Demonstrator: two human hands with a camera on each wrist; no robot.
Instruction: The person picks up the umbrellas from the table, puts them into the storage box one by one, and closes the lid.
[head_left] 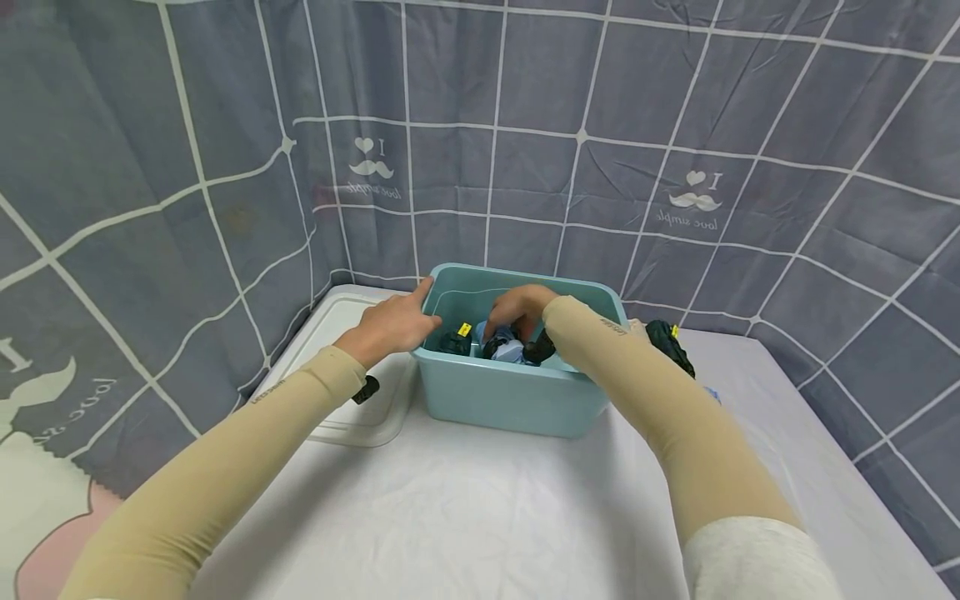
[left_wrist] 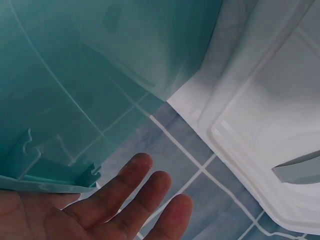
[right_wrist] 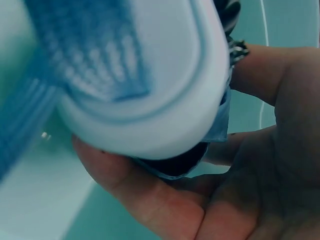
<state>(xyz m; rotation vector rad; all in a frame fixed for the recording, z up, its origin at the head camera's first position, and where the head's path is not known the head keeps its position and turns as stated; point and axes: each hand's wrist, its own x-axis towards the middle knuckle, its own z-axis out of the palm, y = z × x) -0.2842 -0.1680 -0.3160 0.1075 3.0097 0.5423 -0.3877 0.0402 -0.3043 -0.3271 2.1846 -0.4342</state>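
Note:
A teal plastic bin point(head_left: 510, 392) stands on the white-covered table. My left hand point(head_left: 396, 323) rests on its left rim, its fingers fairly straight and on the outer side in the left wrist view. Inside the bin, my right hand point(head_left: 521, 307) grips a light-blue and black bundle point(head_left: 510, 350). In the right wrist view, thumb and fingers curl round the bundle point(right_wrist: 220, 122); a blurred white rounded piece with blue ribbed strips point(right_wrist: 155, 125) hides much of it. A dark bundle with a yellow tag point(head_left: 454, 342) lies at the bin's left inside.
A white lid-like tray point(head_left: 337, 312) lies flat left of the bin, partly under my left arm. Right of the bin, another dark bundle with a yellow tag point(head_left: 670, 346) sits partly behind my right forearm. A grey checked curtain point(head_left: 540, 175) hangs behind the table.

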